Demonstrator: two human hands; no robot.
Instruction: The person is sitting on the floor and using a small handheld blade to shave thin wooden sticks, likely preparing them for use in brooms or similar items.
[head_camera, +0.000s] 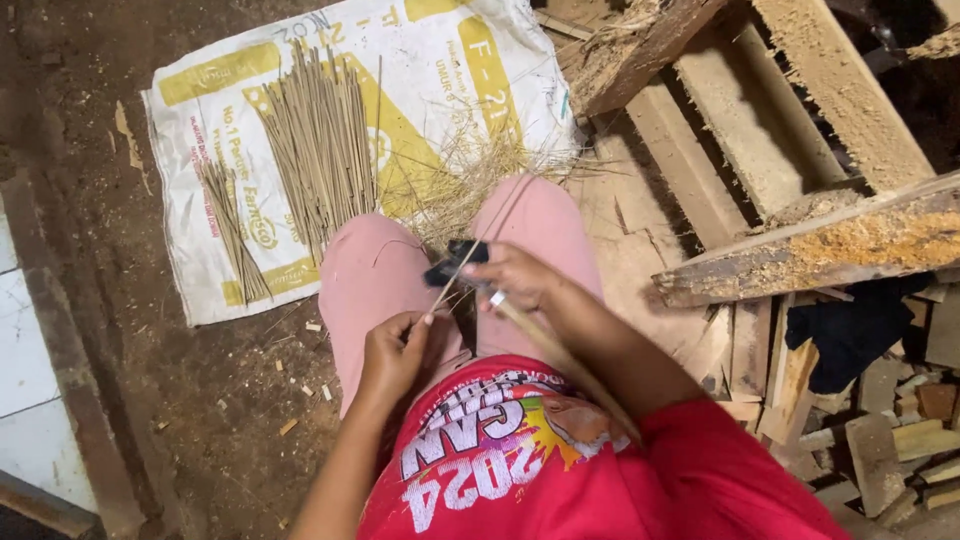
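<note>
The left hand (392, 345) pinches the near end of a thin bamboo sliver (452, 275) over the lap; the right hand (520, 275) grips a dark blade tool (455, 262) against it — light, springy, likely snappable, best held near the ends.

Red printed T-shirt (560, 470) — pink trousers (375, 280) — a ring on one finger

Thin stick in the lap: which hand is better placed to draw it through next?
Left, probably: the left hand pinches the thin stick at its near end, while the right hand is occupied gripping the dark tool.
</note>
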